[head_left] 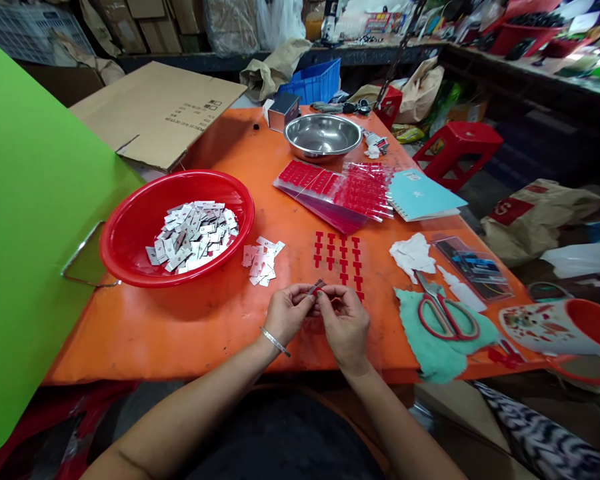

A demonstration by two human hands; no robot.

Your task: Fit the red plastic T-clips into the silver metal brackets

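My left hand pinches a small flat grey metal plate. The fingers of my right hand close on the same plate, with a bit of red showing under the thumb. Just beyond my hands lies a clear sheet with rows of red T-shaped stickers; my right hand covers its near end. A loose pile of small pale plates sits left of the sheet. More of these plates fill the bottom of a red basin on the left.
Behind the stickers are stacked red sticker sheets, a light blue notebook and a steel bowl. To the right lie scissors on a green cloth, white tissue and a mug. A green panel stands left.
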